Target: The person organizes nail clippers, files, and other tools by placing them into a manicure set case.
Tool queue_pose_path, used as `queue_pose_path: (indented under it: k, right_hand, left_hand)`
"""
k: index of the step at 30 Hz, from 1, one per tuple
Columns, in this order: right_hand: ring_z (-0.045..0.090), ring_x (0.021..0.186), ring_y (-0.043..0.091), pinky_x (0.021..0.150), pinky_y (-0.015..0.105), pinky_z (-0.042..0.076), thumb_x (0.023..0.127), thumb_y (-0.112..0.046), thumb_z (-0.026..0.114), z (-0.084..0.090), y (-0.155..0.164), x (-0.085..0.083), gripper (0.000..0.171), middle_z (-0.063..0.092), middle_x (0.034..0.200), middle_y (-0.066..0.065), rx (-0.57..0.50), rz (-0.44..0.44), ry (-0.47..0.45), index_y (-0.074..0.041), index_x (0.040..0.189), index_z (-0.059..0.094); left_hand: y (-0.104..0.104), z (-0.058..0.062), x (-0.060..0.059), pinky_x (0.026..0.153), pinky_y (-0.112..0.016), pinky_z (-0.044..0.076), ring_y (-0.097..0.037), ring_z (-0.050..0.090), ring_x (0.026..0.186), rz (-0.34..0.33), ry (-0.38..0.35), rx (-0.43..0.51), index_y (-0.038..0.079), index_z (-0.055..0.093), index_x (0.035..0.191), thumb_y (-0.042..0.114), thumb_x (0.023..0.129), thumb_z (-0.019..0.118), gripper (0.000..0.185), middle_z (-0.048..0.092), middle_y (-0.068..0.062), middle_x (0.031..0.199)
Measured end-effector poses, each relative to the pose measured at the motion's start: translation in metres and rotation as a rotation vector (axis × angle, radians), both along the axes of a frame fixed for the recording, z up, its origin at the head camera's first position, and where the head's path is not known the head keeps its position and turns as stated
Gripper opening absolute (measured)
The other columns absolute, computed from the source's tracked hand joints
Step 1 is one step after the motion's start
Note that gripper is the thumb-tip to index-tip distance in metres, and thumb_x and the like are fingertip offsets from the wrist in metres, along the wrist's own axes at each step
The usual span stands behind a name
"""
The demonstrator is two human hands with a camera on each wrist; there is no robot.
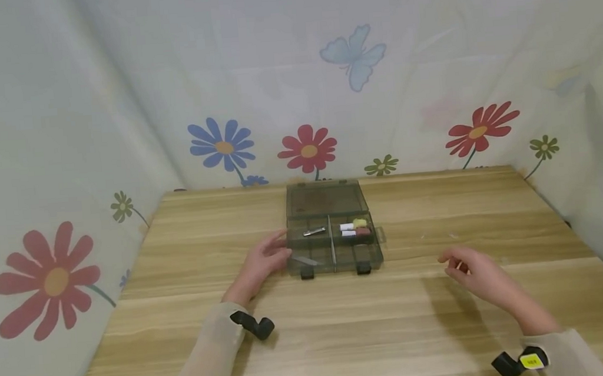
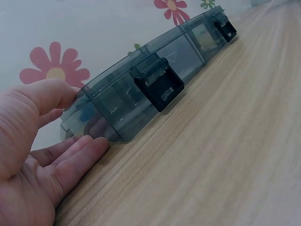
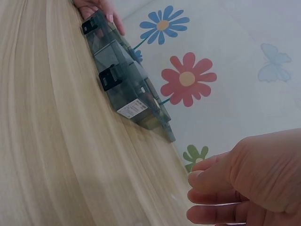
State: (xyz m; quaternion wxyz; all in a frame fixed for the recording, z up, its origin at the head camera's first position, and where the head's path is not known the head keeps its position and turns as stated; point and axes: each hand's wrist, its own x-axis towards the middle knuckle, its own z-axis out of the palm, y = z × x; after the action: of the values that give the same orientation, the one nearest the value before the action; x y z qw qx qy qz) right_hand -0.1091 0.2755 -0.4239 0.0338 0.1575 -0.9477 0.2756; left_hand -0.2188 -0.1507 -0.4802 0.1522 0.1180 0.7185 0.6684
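A smoky, see-through plastic storage box (image 1: 333, 250) lies on the table with its lid (image 1: 326, 199) folded back. In its left part is a nail clipper (image 1: 314, 231). The right part holds two small items with white ends, one yellow (image 1: 360, 223) and one dark red (image 1: 362, 231). My left hand (image 1: 258, 266) holds the box's left side, thumb at the rim and fingers low against the wall, as the left wrist view shows. Well right of the box, my right hand (image 1: 481, 274) hovers over the table, fingers loosely curled and nothing visible in them.
Two black latches (image 2: 160, 84) hang on the box's front, and a white label (image 3: 132, 108) is on its side. Tiny pale specks (image 1: 452, 235) lie on the wooden table (image 1: 345, 338) right of the box. Flowered cloth (image 1: 248, 50) encloses the table's back and sides.
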Motion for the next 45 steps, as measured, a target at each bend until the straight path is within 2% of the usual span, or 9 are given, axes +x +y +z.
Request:
queue_pose_path:
  k: [8,16,19,22,28,35,45]
  right_hand:
    - [0.051,0.069,0.012,0.057,0.027,0.045,0.082,0.008,0.063,-0.009,0.01,0.004,0.016,0.059,0.079,0.002,0.035,-0.007,-0.087,0.0,0.096,0.064]
    - [0.052,0.067,0.01,0.058,0.027,0.046,0.08,0.009,0.064,-0.012,0.017,0.005,0.015,0.059,0.075,0.0,0.009,0.038,-0.056,-0.001,0.09,0.064]
    - [0.051,0.067,0.01,0.057,0.027,0.045,0.08,0.009,0.064,-0.013,0.02,0.008,0.015,0.058,0.075,-0.001,0.022,0.036,-0.074,-0.002,0.089,0.064]
    - [0.051,0.068,0.011,0.058,0.028,0.046,0.079,0.01,0.065,-0.015,0.022,0.008,0.015,0.058,0.076,0.0,0.022,0.04,-0.096,-0.002,0.089,0.064]
    - [0.052,0.07,0.012,0.06,0.029,0.046,0.08,0.007,0.066,-0.021,0.024,0.003,0.014,0.058,0.077,-0.001,0.024,0.063,-0.127,-0.003,0.09,0.065]
    - [0.05,0.069,0.011,0.059,0.028,0.045,0.079,0.006,0.067,-0.025,0.023,0.004,0.016,0.056,0.075,-0.003,0.039,0.074,-0.173,-0.003,0.092,0.065]
    - [0.043,0.065,0.009,0.056,0.026,0.039,0.078,0.008,0.066,-0.031,0.023,-0.002,0.018,0.049,0.071,-0.004,0.05,0.094,-0.182,-0.005,0.091,0.063]
  left_hand:
    - [0.0,-0.02,-0.009,0.086,-0.037,0.049,-0.025,0.053,0.113,0.055,0.02,-0.018,0.019,0.044,0.139,0.023,0.087,0.067,0.057,0.051,-0.012,0.13]
    - [0.002,-0.023,-0.009,0.085,-0.038,0.049,-0.026,0.053,0.113,0.054,0.03,-0.014,0.019,0.044,0.139,0.024,0.087,0.067,0.057,0.051,-0.012,0.13]
    - [0.003,-0.024,-0.009,0.085,-0.037,0.05,-0.025,0.053,0.113,0.05,0.025,-0.022,0.019,0.044,0.139,0.024,0.087,0.067,0.057,0.051,-0.012,0.13]
    - [0.004,-0.023,-0.009,0.085,-0.037,0.049,-0.025,0.053,0.113,0.04,0.02,-0.015,0.019,0.043,0.14,0.024,0.087,0.067,0.058,0.05,-0.012,0.13]
    - [0.002,-0.021,-0.011,0.085,-0.038,0.05,-0.026,0.054,0.112,0.067,0.029,-0.004,0.019,0.044,0.139,0.022,0.087,0.067,0.057,0.051,-0.012,0.129]
    - [0.001,-0.022,-0.011,0.085,-0.037,0.05,-0.026,0.053,0.113,0.045,0.011,-0.018,0.02,0.043,0.14,0.022,0.088,0.067,0.057,0.05,-0.012,0.13]
    - [0.002,0.0,-0.003,0.087,-0.038,0.048,-0.033,0.049,0.116,0.018,-0.013,-0.007,0.011,0.04,0.141,0.015,0.089,0.064,0.058,0.045,-0.021,0.134]
